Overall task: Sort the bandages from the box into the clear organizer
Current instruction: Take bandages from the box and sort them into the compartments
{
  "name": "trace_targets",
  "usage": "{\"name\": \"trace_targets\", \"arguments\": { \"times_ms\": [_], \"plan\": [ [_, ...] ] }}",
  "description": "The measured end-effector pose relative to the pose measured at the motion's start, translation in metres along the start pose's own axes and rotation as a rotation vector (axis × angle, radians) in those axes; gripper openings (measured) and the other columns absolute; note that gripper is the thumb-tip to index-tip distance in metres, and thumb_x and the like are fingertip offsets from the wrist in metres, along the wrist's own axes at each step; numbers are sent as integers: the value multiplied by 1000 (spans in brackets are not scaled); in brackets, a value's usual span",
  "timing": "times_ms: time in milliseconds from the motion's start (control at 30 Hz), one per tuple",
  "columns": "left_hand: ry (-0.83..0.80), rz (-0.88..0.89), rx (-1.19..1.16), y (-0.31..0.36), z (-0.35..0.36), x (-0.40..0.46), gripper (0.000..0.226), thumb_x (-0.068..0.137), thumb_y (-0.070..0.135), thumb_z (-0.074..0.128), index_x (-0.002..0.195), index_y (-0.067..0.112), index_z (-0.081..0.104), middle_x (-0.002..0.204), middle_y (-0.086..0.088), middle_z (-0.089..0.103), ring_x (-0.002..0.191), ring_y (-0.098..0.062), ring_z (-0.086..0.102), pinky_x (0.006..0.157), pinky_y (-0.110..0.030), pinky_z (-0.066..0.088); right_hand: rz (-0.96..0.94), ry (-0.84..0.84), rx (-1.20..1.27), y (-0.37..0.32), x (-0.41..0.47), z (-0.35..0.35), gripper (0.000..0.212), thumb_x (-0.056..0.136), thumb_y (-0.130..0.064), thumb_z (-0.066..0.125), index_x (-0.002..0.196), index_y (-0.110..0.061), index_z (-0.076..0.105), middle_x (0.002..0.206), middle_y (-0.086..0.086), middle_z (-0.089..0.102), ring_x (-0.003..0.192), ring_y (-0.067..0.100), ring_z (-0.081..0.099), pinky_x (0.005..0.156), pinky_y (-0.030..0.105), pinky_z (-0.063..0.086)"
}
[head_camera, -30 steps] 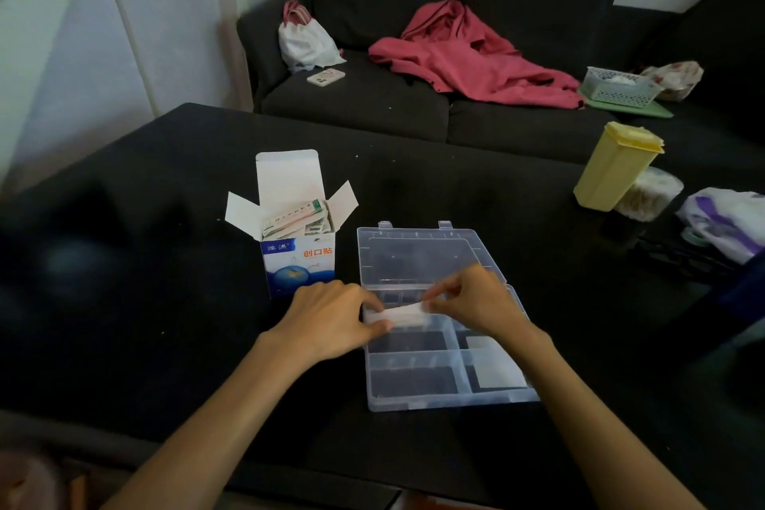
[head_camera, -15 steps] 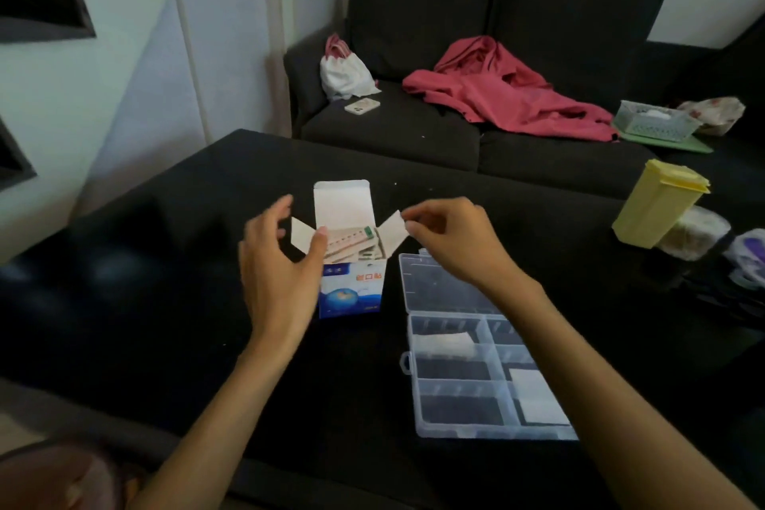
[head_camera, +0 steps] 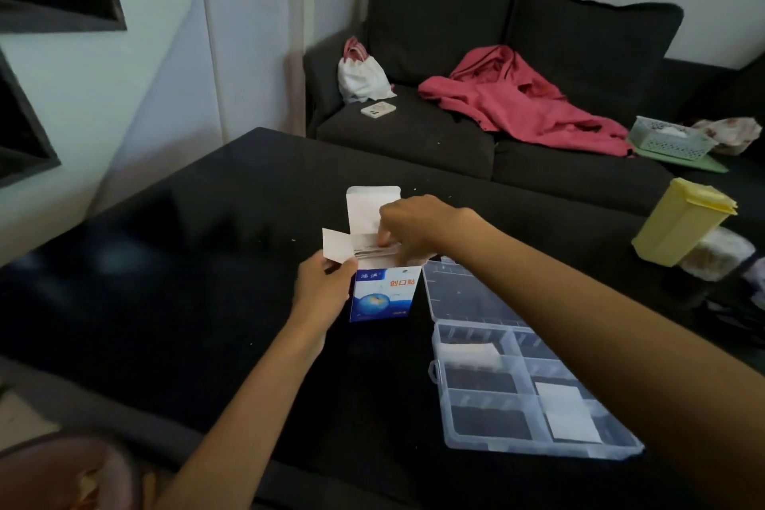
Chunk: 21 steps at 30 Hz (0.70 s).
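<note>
The left hand (head_camera: 323, 288) grips the open blue-and-white cardboard bandage box (head_camera: 381, 294) on the black table (head_camera: 174, 261), while the right hand (head_camera: 407, 226) pinches the bandages (head_camera: 374, 249) inside. The clear plastic compartment organizer (head_camera: 517, 377) lies just right, holding two white pads. A yellow plastic container (head_camera: 679, 226) stands far right, before the dark sofa (head_camera: 476, 54).

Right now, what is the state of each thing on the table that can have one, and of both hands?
Bandage box: upright, top flaps open, bandages inside.
Clear organizer: lid open, lying flat.
Top-left compartment: holds a white bandage.
Lower-right compartment: holds a white piece.
Yellow container: lid on.
Left hand: grips the box's side.
Right hand: fingertips in the box, pinching bandages.
</note>
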<state>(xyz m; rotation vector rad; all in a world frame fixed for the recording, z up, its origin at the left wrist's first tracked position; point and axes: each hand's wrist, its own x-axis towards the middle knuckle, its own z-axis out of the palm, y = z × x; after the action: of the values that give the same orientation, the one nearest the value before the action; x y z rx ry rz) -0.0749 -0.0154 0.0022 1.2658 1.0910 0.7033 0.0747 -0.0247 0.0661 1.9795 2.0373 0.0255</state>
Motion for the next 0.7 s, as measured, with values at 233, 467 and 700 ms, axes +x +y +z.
{"name": "trace_targets", "arguments": {
  "times_ms": [233,467,700],
  "plan": [
    [-3,20,-23,-2,2,2,40,95,20,53,134,12,47,132,-8,55,116,-20,54,82,-32,50,-35,280,-50,1,-10,18,27,94,-28,54,110,-8,60,106,6,59,88,15,54,70,23,40],
    [80,91,-13,-5,8,2,41,94,22,54,134,16,43,132,-4,54,102,-11,54,80,-30,49,-34,533,-18,16,-32,16,21,93,-23,54,108,-10,63,103,6,67,91,21,59,74,29,44],
    [329,573,19,10,20,-36,18,93,36,51,101,21,57,97,9,60,83,-1,58,65,-11,47,207,411,1349,11,-104,24,20,96,-16,47,110,-17,62,99,-4,65,83,9,65,71,21,55]
  ]
}}
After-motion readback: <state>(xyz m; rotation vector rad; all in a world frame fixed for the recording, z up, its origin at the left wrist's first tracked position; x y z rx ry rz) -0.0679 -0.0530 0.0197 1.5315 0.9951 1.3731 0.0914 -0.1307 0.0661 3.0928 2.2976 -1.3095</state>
